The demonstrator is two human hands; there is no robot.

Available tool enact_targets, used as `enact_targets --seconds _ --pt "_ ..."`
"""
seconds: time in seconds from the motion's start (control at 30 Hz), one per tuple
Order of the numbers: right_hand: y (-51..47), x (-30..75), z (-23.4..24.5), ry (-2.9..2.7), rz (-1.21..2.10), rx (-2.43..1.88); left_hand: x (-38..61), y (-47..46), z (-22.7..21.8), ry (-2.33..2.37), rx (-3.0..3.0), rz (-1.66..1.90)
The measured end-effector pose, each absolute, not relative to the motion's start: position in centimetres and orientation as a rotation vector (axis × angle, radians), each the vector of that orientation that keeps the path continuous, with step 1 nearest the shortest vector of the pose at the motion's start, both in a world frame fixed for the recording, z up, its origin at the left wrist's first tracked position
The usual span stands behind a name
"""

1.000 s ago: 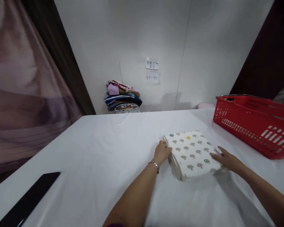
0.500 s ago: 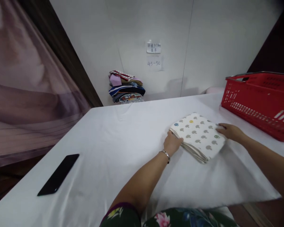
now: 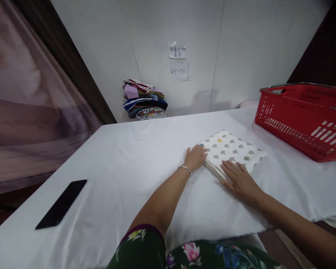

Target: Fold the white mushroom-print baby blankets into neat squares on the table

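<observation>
A folded white cloth patterned with grey shapes and a few coloured ones lies flat on the white-covered table. My left hand, with a bracelet at the wrist, rests on the cloth's left corner, fingers stretched over its edge. Across the near side of the cloth my right hand lies flat with its fingers extended, covering the near corner. Neither hand grips the cloth.
A red plastic basket stands at the right of the table. At the far edge is a stack of folded fabrics. A black flat object lies at the left. Paper signs are on the wall.
My right hand has moved from the cloth's right edge to its near side and now lies flat on it. My left hand has loosened from the left edge and rests over the corner.
</observation>
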State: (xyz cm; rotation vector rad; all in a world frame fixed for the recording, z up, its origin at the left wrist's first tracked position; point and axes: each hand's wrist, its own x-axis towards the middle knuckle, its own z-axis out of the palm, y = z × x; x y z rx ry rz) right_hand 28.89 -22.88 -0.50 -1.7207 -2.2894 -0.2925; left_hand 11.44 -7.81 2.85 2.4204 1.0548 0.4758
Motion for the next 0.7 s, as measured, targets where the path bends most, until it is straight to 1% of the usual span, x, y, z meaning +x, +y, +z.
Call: enact_targets --seconds 0.17,0.27,0.37,0.47,0.53,0.6,0.67,0.7 --pt "-24.8 27.7 -1.4 -2.262 -0.375 -1.656 11.0 -6.9 0.8 1.057 2.375 0.513" --pt "-26.4 27.8 -1.3 -2.272 -0.275 -1.636 10.9 -6.7 0.6 1.055 2.343 0.546" --pt "-27.5 29.3 -0.6 -2.137 -0.080 -1.632 11.5 -6.1 1.0 1.073 2.295 0.523" --pt "-27.7 31.8 0.7 -1.586 0.107 -1.757 12.5 -5.1 1.8 1.114 2.282 0.535" --pt "-27.3 33.4 1.8 -1.128 0.336 -1.818 13.3 -4.4 2.4 1.166 2.282 0.598" --pt "-26.5 34.3 2.7 -0.782 0.640 -1.768 13.9 -3.8 2.9 1.225 2.274 0.616" --pt "-25.3 34.6 3.5 -0.594 0.875 -1.663 14.2 -3.5 3.2 1.261 2.259 0.572" --pt "-24.7 34.6 3.7 -0.551 0.941 -1.624 14.2 -3.4 3.3 1.271 2.253 0.551"
